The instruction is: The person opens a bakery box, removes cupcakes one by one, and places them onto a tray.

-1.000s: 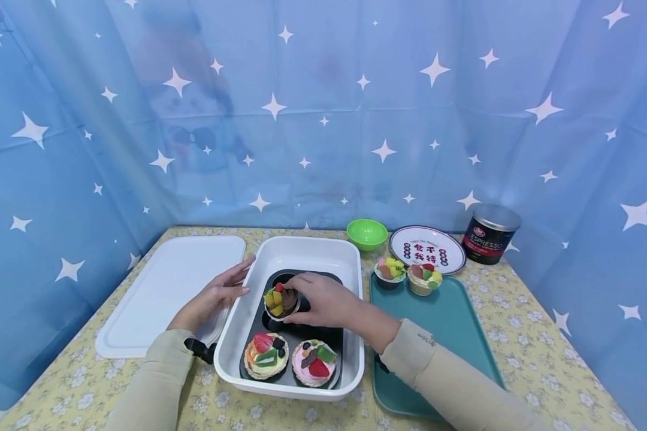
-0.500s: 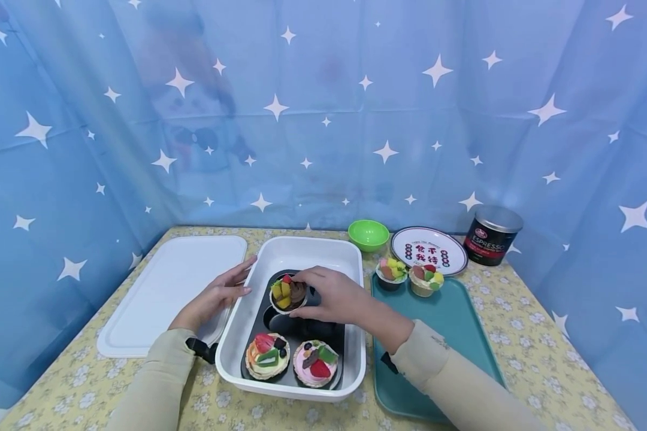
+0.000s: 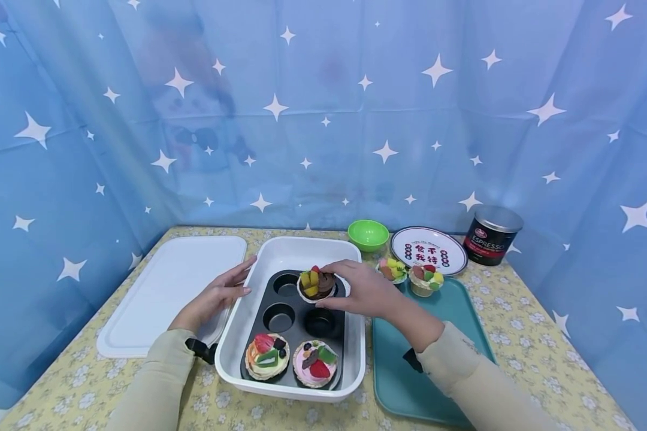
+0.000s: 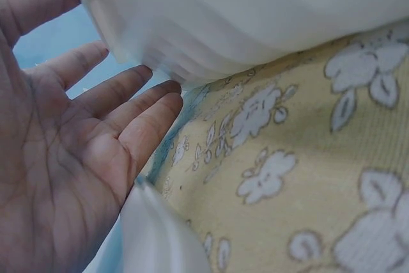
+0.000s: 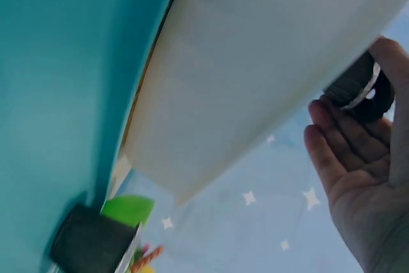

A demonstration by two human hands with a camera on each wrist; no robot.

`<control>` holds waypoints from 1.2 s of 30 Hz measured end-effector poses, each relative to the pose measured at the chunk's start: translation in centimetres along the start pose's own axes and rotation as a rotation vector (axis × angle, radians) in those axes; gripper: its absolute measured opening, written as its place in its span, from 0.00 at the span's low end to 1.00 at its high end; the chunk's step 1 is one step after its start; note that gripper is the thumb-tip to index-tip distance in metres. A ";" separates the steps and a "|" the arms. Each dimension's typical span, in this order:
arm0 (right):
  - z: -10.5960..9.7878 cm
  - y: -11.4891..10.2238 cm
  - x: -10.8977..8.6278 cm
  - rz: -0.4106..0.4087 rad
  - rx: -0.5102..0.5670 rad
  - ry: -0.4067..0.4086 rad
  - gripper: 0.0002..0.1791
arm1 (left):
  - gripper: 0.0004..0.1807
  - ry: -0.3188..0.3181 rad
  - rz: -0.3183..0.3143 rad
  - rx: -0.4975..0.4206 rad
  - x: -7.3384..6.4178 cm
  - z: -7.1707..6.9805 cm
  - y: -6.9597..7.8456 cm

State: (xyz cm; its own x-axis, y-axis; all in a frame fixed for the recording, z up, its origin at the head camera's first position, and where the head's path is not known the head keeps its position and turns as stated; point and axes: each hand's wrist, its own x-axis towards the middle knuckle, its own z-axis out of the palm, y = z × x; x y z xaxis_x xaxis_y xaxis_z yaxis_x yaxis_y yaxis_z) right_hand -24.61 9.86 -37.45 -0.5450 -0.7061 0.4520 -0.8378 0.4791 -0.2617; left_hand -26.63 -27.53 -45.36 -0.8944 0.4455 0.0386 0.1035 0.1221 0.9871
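Looking through my feeds from the left, I find a flat white rectangular plastic panel (image 3: 164, 293), perhaps a lid, on the flower-patterned yellow desk (image 3: 539, 353), left of my left hand (image 3: 215, 299). That hand is wide, fingers extended at the left wall of a deep white rectangular tub (image 3: 281, 250), probably to steady it; I can't tell how hard they press.

Right of it, inside the tub, sits a black metal muffin pan (image 3: 299, 323). A cream cupcake with strawberry and kiwi (image 3: 268, 357) and a pink-frosted cupcake (image 3: 315, 365) fill its near wells. A chocolate cupcake with yellow fruit (image 3: 317, 285) is pinched between thumb and fingers of my right hand (image 3: 372, 291), above the pan's far right; gripping by the side seems to spare the topping.

The tub's right rim runs beneath that hand, so height matters there; leftward, three uncovered wells leave room. Beyond the hand stand a bright green round bowl (image 3: 368, 236) and a white oval plate (image 3: 428, 254). Right of it, a teal rectangular tray (image 3: 426, 359) bears two fruit-topped cupcakes (image 3: 425, 280) at its far edge, limiting backward swing.
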 end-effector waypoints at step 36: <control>-5.4 5.9 -8.4 0.239 -0.010 0.032 0.35 | 0.42 -0.006 0.007 0.002 0.0 0.0 -0.1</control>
State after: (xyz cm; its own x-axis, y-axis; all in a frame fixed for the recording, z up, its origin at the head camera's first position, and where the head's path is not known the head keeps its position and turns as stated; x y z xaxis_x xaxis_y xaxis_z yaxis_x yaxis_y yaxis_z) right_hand -24.77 21.44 -38.15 -0.7263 -0.5556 0.4047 -0.6848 0.6356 -0.3564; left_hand -26.59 -27.54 -45.45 -0.8909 0.4520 0.0450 0.1110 0.1206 0.9865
